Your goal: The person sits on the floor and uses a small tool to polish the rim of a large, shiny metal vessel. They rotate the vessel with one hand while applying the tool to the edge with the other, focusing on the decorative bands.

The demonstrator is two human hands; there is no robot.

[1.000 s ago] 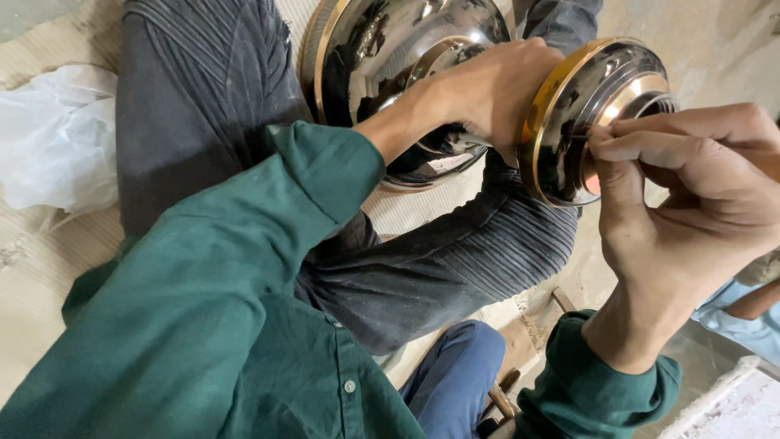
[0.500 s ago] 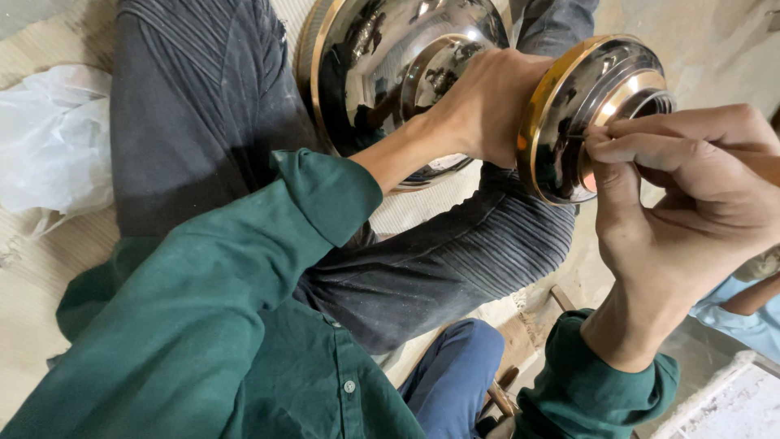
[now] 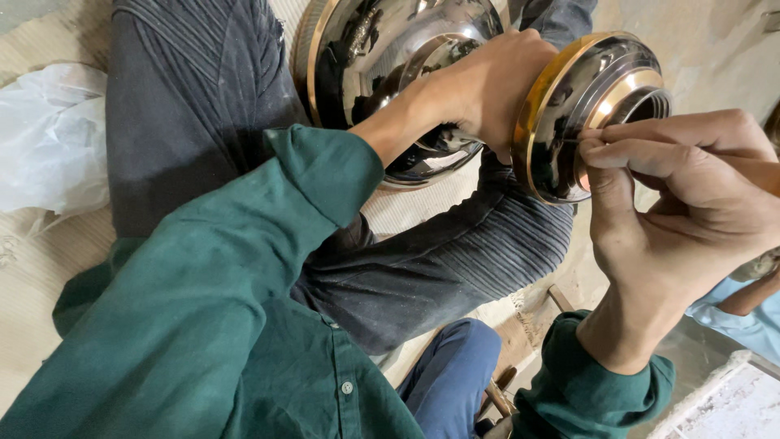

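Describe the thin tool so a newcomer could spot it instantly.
Start at the shiny metal vessel on the lap. Follow it right to its gold-banded neck. The right hand pinches a slim tool against that neck; it is far thinner than anything nearby.

There were one polished metal vessel (image 3: 422, 89), two hands (image 3: 496, 89) (image 3: 682, 211) on it, and one white plastic bag (image 3: 49, 138) left of it.

Metal workshop: polished steel vessel (image 3: 390, 73), dusty floor (image 3: 49, 244).
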